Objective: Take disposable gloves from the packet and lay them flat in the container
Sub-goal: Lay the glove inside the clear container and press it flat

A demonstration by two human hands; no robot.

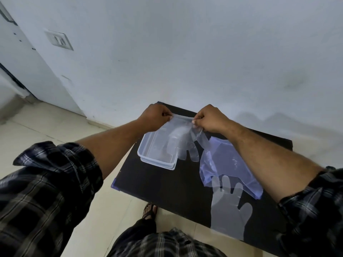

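Note:
My left hand (155, 116) and my right hand (210, 118) each pinch one corner of the cuff of a clear disposable glove (182, 140). The glove hangs stretched between them, fingers pointing down, over the far right part of a clear rectangular container (148, 158) on the black table (167, 186). The bluish glove packet (226, 164) lies on the table to the right of the container, under my right forearm. A second clear glove (226, 208) lies flat near the table's front edge, its fingers resting on the packet.
The small table stands against a white wall (185, 52). Beige floor tiles (46, 127) spread to the left. My foot in a sandal (149, 210) is just under the table's near edge.

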